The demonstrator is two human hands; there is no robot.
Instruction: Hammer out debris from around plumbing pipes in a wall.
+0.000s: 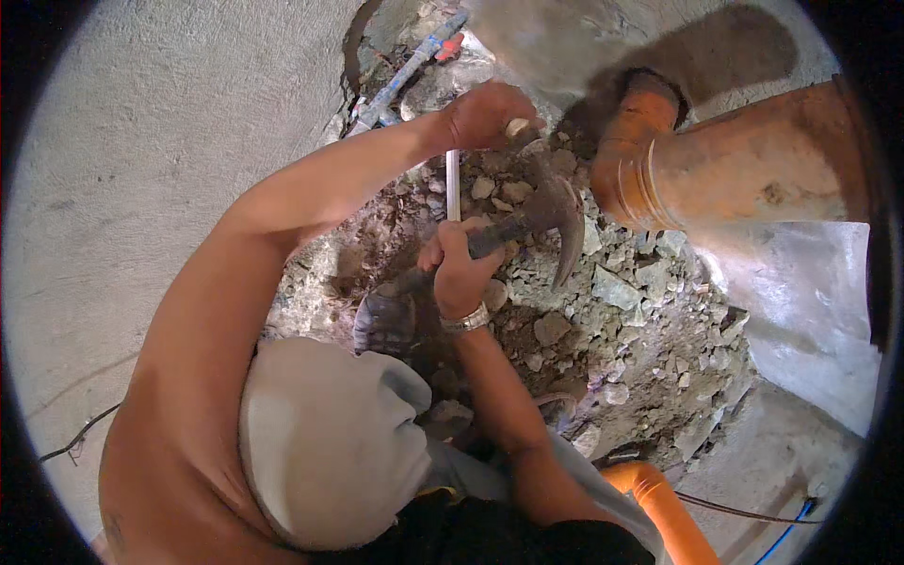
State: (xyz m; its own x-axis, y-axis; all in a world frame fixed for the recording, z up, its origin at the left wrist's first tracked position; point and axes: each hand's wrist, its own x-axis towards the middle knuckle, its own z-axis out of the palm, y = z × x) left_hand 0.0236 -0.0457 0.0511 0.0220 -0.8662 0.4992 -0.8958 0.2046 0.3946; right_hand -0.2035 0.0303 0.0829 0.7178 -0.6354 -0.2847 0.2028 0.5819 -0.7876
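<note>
My right hand (463,278), with a metal watch on its wrist, is wrapped round the dark handle of a claw hammer (565,218). The hammer's curved claw hangs over broken rubble (617,287). Ahead of it my left hand (485,115) is closed in a fist beside the far end of the hammer head. A small pale end shows at its fingers; what the fist holds is not clear. A thin white rod (453,184) shows between my two hands, its lower end hidden behind the right one. My knee in pale trousers (330,443) rises between my arms, above a dark shoe (384,320).
A large orange pipe (753,165) with an elbow stands at the right, by a shiny grey sheet (791,292). Another orange pipe (669,513) lies lower right. A blue-grey pipe (410,71) crosses the far end of the pit. Rough concrete (169,141) borders the left.
</note>
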